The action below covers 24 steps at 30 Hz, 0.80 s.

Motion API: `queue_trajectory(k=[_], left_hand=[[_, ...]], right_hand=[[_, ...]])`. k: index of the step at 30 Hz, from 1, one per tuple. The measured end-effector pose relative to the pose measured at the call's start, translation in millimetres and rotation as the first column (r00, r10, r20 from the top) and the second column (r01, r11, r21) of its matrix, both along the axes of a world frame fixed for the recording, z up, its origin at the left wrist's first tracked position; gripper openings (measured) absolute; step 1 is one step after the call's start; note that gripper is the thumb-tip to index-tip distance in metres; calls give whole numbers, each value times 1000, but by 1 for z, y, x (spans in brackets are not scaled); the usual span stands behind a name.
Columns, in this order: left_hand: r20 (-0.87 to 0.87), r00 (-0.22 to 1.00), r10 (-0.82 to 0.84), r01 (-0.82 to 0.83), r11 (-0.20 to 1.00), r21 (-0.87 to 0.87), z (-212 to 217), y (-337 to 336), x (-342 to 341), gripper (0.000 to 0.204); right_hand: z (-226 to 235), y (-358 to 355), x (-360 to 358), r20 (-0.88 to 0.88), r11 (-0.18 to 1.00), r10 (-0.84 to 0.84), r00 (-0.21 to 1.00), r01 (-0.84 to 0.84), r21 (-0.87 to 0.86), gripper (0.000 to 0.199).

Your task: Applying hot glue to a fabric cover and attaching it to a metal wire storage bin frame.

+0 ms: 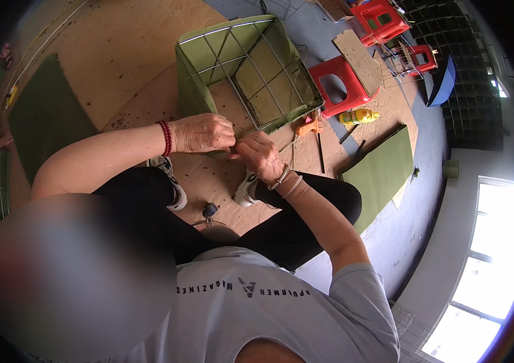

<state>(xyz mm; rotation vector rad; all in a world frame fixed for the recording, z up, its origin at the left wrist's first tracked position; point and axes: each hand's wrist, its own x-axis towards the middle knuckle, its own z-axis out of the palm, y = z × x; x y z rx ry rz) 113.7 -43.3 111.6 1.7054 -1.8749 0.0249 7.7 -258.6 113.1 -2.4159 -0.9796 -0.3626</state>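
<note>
A box-shaped wire frame with green fabric around its sides stands on the brown sheeting before me. At its near edge my two hands meet, fingers closed. My left hand, below a red bead bracelet, pinches the fabric's edge near the frame's near corner. Right beside it, my right hand has its fingers bent together on the same edge; its fingertips are partly hidden. A bit of green shows under the hands. To the right of the frame lies an orange glue gun.
Red plastic stools stand right of the frame, one carrying a brown board. A yellow bottle lies near it. Green panels lie to the left and right. A dark roll of tape sits between my feet.
</note>
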Motion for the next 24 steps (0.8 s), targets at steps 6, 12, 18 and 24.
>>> queue_trajectory(k=[6,12,18,24], left_hand=[[-133,991,-30,32,999,13,-1,-7,2,19],[-111,993,34,-23,995,102,4,-5,-4,20],[-15,983,184,-181,977,114,11,-1,-26,19],[-113,986,124,-92,964,250,8,-3,-20,14]], right_hand=[[2,-1,5,-34,1000,26,999,-26,-6,20],[5,-1,4,-38,1000,16,999,-16,11,20],[4,0,5,-40,1000,29,999,-28,6,22],[30,-10,-2,-113,979,-16,993,39,202,20]])
